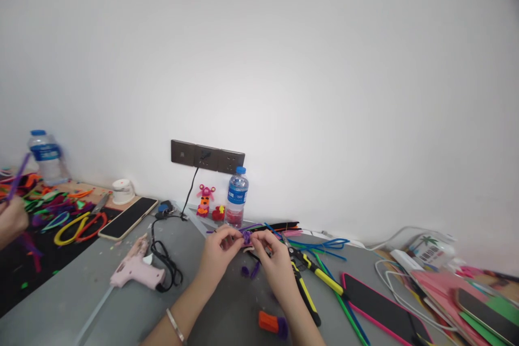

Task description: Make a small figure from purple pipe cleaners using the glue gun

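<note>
Between my two hands is a small purple piece of bent pipe cleaner, partly covered by the fingertips. My left hand pinches its left side, and my right hand pinches its right side. Just below them, small purple curled pieces lie on the grey table. An orange and purple pipe-cleaner piece rests nearer to me, beside my right forearm. Yellow-and-black pliers lie right of my right hand.
A pink glue gun with its black cord lies at left. Behind my hands stand a water bottle and a small pipe-cleaner figure. Phones, scissors and blue pipe cleaners lie around. Another person's hand is at far left.
</note>
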Demonstrator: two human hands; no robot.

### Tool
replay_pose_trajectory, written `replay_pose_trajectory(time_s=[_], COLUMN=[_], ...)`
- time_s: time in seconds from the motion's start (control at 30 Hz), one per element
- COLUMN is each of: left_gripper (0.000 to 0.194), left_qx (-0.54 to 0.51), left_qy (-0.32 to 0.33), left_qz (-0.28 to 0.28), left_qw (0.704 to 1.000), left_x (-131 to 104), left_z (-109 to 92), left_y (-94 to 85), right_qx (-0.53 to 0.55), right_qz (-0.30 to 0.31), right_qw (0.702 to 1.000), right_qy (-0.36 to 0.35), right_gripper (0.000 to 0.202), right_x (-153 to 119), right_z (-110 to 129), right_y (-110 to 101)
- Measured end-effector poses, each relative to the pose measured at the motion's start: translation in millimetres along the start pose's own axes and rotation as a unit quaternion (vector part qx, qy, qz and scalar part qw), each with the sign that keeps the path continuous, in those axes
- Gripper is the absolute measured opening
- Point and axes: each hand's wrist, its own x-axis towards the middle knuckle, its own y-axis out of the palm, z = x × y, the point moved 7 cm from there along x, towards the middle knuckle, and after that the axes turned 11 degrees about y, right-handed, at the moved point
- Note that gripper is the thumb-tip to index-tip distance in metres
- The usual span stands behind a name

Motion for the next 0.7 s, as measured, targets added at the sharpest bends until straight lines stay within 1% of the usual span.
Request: replay_pose_trajectory(time_s=[0.3, 0.7], left_gripper=[0.010, 0.011], left_qx=[-0.002, -0.006], left_qy=[0.001, -0.006], left_qz=[-0.003, -0.004], left_qw=[1.000, 1.000], left_x=[-1.3, -0.2], left_z=[0.3, 0.3], left_y=[-0.5, -0.2], right_qx=[0.007, 0.005], right_qz=[-0.011, -0.009], right_qw=[1.000, 1.000], right_qy=[-0.012, -0.007], right_gripper=[0.030, 0.031], right_x=[-0.3, 0.2], right_z=[2.8, 3.3], right_y=[-1.6, -1.2])
